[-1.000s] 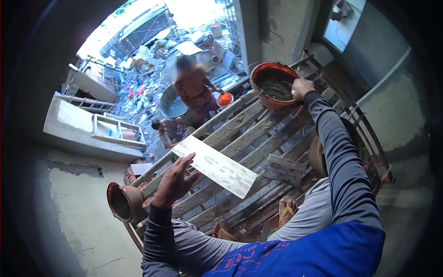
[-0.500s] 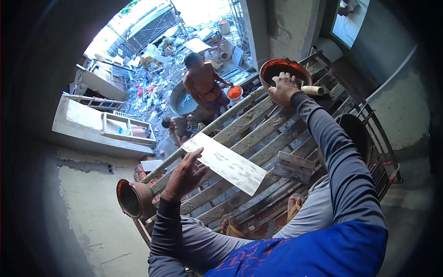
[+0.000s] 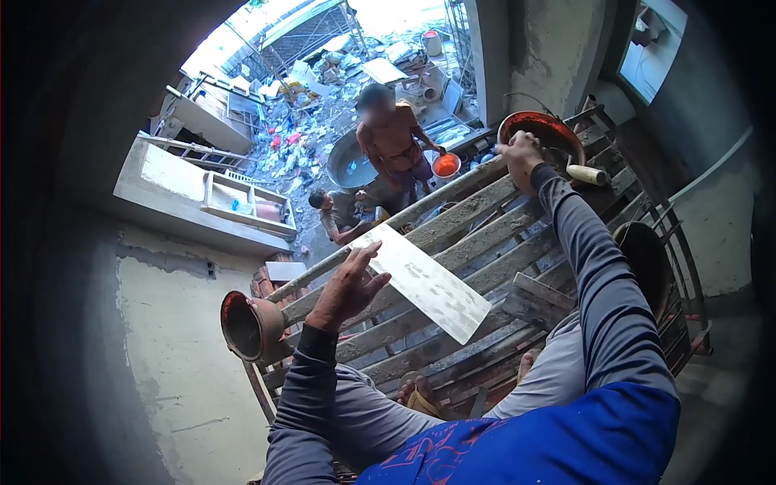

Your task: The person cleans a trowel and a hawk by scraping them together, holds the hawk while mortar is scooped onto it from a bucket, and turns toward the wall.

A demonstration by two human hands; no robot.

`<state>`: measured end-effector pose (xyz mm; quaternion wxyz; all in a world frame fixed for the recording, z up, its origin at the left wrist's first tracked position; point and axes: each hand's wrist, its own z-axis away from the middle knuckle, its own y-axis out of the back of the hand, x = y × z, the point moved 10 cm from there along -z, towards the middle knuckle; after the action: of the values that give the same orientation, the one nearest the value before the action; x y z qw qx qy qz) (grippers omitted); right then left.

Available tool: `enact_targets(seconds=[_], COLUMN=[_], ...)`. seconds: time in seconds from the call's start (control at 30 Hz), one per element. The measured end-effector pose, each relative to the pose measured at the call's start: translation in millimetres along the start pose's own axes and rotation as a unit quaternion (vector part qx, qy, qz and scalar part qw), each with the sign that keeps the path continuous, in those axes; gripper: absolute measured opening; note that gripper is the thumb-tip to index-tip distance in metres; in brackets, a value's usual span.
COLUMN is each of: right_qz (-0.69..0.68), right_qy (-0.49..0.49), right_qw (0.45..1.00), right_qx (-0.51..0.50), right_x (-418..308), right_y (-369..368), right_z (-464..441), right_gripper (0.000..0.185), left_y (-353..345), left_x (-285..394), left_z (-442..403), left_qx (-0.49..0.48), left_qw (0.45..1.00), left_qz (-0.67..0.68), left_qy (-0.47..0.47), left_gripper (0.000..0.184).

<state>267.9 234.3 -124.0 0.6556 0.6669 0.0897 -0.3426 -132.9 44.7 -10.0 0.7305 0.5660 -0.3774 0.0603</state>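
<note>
My left hand [image 3: 347, 289] is open, thumb and fingers apart, with its fingertips at the left end of a pale rectangular tile [image 3: 432, 287]. Grey smudges mark the tile, which lies slantwise above the wooden slats. At the far right, my right hand [image 3: 523, 158] is closed at the left rim of a bucket with a reddish inside [image 3: 563, 133]. Its fingers are bunched together, and whatever they hold is hidden. Beside that hand, a trowel's wooden handle [image 3: 588, 174] sticks out over the bucket's near side.
I am above a slatted scaffold platform [image 3: 485, 234]. A second bucket [image 3: 252, 325] hangs at its left end; a dark bucket [image 3: 644, 252] stands right. A wooden block [image 3: 543, 293] sits near my knee. Below, one person [image 3: 396, 141] holds an orange-filled bowl [image 3: 445, 166]; another person [image 3: 335, 217] crouches.
The camera view has shifted, moving the scene rightward. My right hand has gone from spread fingers over the bucket to bunched fingers at its left rim. My left hand stays by the tile.
</note>
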Motion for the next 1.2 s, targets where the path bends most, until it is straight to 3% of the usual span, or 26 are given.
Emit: enact_targets(seconds=[0.07, 0.1, 0.2, 0.3, 0.43, 0.57, 0.77, 0.8, 0.83, 1.0, 1.2], right_qz=[-0.168, -0.203, -0.42, -0.427, -0.513, -0.476, -0.433, -0.434, -0.491, -0.531, -0.532], right_qy=[0.001, 0.014, -0.025, -0.051, -0.134, -0.193, -0.153, -0.134, -0.146, -0.144, -0.141], right_qw=[0.985, 0.968, 0.894, 0.882, 0.832, 0.836, 0.888, 0.89, 0.857, 0.824, 0.823], right_qx=[0.048, 0.15, 0.152, 0.192, 0.164, 0.194, 0.001, -0.037, -0.061, -0.131, -0.145], right_x=[20.3, 19.7, 26.1, 38.6, 60.2, 77.9, 49.5, 37.8, 33.5, 5.0, -14.3], right_y=[3.7, 23.2, 34.4, 55.7, 57.7, 72.0, 46.4, 39.8, 34.8, 13.5, -6.9], right_z=[-28.6, -26.5, -35.5, -17.2, 5.0, 28.4, 109.7, 130.4, 148.6, 221.7, 225.1], right_gripper=[0.059, 0.048, 0.038, 0.038, 0.041, 0.043, 0.045, 0.044, 0.041, 0.039, 0.036], left_y=[2.8, 4.6, 9.2, 15.7, 28.1, 32.2, 37.4, 39.0, 37.8, 35.6, 40.0], left_x=[2.3, 3.4, 7.4, 14.6, 32.1, 42.2, 43.8, 44.7, 45.5, 57.2, 24.1], left_z=[-2.2, -2.8, -2.8, 1.4, 10.9, 19.4, 25.6, 25.3, 25.0, 32.2, 39.2], left_qx=[0.007, 0.014, 0.033, 0.036, 0.074, 0.083, 0.101, 0.103, 0.101, 0.093, 0.106], left_qw=[1.0, 1.0, 0.999, 0.999, 0.995, 0.993, 0.989, 0.989, 0.99, 0.987, 0.993], left_qz=[0.008, 0.01, 0.008, 0.018, 0.004, 0.006, 0.008, 0.005, 0.011, 0.017, -0.001], left_qy=[-0.007, -0.014, -0.037, -0.027, -0.063, -0.085, -0.105, -0.104, -0.102, -0.131, -0.06], left_gripper=[0.06, 0.06, 0.061, 0.061, 0.058, 0.061, 0.059, 0.06, 0.061, 0.06, 0.047])
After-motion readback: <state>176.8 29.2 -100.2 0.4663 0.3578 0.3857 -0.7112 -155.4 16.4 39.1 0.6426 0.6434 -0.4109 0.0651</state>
